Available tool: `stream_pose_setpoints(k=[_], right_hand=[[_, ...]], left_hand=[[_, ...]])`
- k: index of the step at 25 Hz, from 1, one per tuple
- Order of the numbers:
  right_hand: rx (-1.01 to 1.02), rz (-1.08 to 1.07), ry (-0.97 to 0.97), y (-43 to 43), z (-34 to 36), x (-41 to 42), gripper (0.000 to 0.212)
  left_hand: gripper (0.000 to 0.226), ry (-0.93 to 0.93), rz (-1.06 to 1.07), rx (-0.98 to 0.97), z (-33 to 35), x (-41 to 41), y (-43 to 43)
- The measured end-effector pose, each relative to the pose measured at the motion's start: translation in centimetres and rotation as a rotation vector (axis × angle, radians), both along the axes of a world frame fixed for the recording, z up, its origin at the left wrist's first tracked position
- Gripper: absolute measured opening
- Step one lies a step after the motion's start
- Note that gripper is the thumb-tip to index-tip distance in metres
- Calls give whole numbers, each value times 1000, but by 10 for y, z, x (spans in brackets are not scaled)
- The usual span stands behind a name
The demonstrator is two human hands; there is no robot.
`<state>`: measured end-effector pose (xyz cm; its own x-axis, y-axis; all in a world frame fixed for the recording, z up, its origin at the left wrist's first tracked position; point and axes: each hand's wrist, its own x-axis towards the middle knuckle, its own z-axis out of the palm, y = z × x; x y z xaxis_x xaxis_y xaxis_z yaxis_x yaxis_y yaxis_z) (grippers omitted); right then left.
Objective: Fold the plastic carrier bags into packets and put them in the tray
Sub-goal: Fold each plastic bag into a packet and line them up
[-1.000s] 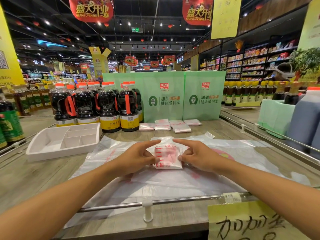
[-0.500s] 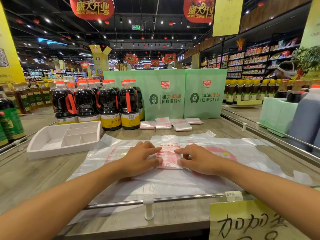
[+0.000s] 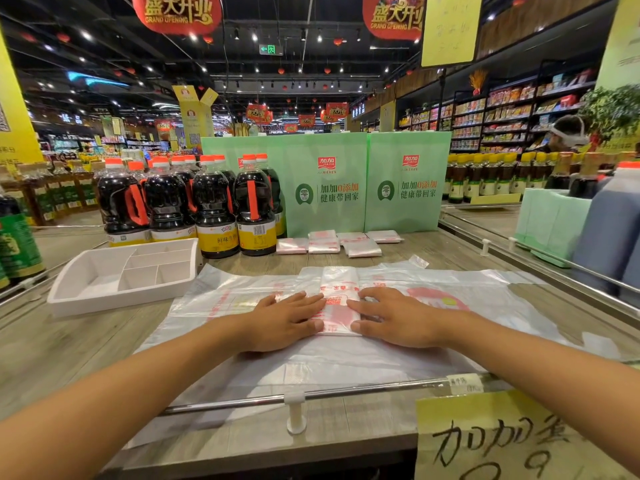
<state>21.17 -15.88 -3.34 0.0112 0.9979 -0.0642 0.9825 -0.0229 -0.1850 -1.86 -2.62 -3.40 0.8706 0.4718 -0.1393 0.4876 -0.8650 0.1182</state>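
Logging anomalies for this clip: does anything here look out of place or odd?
Yes: the folded packets lie on the counter beside the green boxes, not in the tray. Nothing looks spilled or damaged.

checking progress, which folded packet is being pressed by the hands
The packet on the spread bags, pressed between the left hand and right hand; the other packets lie untouched by the green boxes.
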Motion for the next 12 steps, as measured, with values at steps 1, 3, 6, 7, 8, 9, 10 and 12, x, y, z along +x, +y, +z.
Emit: stream_pose_setpoints(k=[1,3,6,7,8,9,10,12], right_hand=[[-22,2,-13,-1,1,-1,72],[-55,16,-46,-1,4,-3,72],[-57,24,-81,-3,5,-6,73],[-35,33,-88,-4,4,-6,73],[2,50,-83,-7,5,-5,71],[48,70,-61,-11,5,-5,68],[96,92,-23,-13,6,-4,64],[170,126,47,-18,7,-5,55]], left_hand=[[63,18,-2,-4,1,0,2],[64,42,-1,-20,4,-1,4],[65,46,-5,-39,8,-2,2],[67,27,-9,-39,7,-2,2],[71,-4,-19,-35,5,-2,2],[79,-49,-36,-25,3,-4,3],[86,-121,-67,-3,1,-7,4],[85,-259,-147,41,-2,-14,7]])
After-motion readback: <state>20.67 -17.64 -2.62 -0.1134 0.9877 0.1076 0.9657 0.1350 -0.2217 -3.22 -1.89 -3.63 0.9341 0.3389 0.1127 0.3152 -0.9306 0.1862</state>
